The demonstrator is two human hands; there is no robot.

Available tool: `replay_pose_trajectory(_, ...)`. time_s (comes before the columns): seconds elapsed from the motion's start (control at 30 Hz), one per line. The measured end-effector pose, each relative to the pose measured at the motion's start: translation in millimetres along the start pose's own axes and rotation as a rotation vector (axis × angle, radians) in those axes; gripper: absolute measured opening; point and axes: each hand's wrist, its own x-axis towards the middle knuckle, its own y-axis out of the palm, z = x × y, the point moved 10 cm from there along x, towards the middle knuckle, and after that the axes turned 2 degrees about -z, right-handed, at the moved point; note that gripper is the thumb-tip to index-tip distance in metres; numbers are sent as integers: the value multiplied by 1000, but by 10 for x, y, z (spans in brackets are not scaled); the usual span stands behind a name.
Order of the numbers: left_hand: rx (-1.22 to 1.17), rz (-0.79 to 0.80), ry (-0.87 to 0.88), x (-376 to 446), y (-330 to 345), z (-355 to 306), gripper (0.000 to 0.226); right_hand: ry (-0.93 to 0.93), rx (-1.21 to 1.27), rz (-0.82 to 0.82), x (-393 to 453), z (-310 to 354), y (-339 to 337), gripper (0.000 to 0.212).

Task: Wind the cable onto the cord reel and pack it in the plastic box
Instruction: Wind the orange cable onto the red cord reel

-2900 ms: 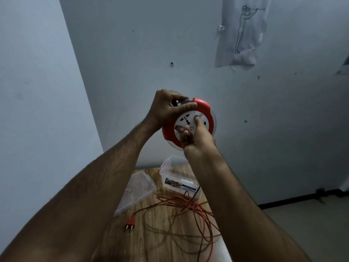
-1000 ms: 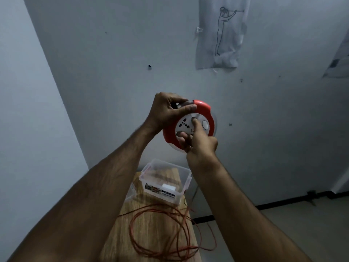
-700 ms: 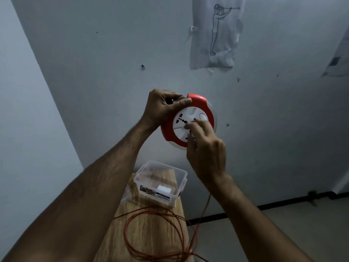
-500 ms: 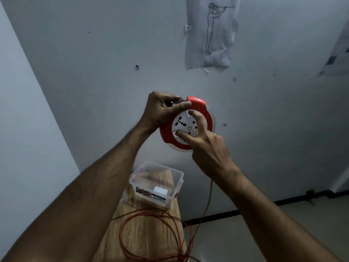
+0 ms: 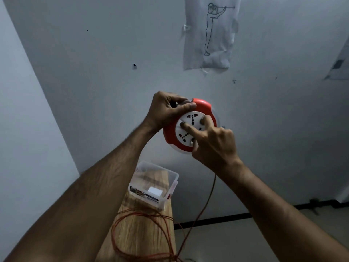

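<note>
I hold a round red cord reel (image 5: 204, 108) with a white socket face up in front of the wall. My left hand (image 5: 167, 109) grips its upper left rim and handle. My right hand (image 5: 211, 144) lies on the white face, fingers spread and pressed on the disc, thumb at its lower edge. A thin orange cable (image 5: 204, 205) hangs from under the reel down to loose loops (image 5: 139, 235) on the wooden table. A clear plastic box (image 5: 171, 188) stands open at the table's far end.
The narrow wooden table (image 5: 143, 242) runs from below my arms toward the grey wall. Its right edge drops to the floor, where a black skirting strip (image 5: 217, 220) lines the wall. A paper drawing (image 5: 209, 33) is taped high on the wall.
My right hand has turned clockwise on the reel's white face, which has rotated with it. The loops on the table have shifted and shrunk, and the view has swung left.
</note>
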Motion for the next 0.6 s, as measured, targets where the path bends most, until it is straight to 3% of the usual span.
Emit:
replay_pose_trajectory(0.3, 17, -73, -8, 16, 269, -59, 28, 400, 309, -198, -155, -501, 12, 61)
replay_pose_trajectory(0.6, 88, -67, 62, 114, 564, -176, 34, 1332, 1013, -294, -709, -863, 428, 50)
